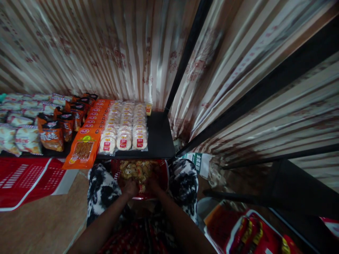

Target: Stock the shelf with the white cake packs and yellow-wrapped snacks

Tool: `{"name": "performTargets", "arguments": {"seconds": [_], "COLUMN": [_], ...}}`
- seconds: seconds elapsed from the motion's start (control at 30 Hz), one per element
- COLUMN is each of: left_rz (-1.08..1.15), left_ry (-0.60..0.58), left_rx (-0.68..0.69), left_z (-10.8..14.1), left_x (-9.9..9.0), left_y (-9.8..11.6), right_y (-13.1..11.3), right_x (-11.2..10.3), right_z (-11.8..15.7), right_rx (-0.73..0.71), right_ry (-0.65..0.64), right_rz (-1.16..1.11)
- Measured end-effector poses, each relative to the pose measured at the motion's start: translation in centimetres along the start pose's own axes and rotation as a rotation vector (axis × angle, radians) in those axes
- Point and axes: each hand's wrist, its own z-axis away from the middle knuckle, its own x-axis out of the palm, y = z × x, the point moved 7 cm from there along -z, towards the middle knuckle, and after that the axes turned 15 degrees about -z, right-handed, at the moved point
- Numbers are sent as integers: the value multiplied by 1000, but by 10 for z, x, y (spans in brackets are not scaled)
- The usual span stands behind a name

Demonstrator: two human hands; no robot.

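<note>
A red basket (164,176) full of small yellow snack packets (135,169) stands on the floor between my knees. My left hand (130,187) and my right hand (151,184) both reach into it among the packets at its near side. The light is dim, and I cannot tell whether either hand has closed on a packet. Just beyond the basket is a low black shelf (159,135) with rows of round rice-cracker packs (124,125) and orange snack packs (87,143).
Brown and white bags (53,132) fill the shelf's left part. A red basket (23,178) lies on the floor at left. Red packaged goods (246,233) sit at lower right. Black shelf frame bars (185,60) and striped curtain surround the corner.
</note>
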Motion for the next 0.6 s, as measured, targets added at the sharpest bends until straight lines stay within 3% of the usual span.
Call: {"name": "performTargets", "arguments": {"seconds": [0.37,0.6], "left_rz": [287,571], "left_ry": [141,168], "left_rx": [-81,-137], "left_z": [5,-2], "left_x": [-18,-21], "left_y": [0,4], "right_y": [-10,-23], "right_x": [-40,-72], "right_z": [5,13], "right_rx": [-16,-111], "right_ry": [195,267], "right_rz": [-224,-309]}}
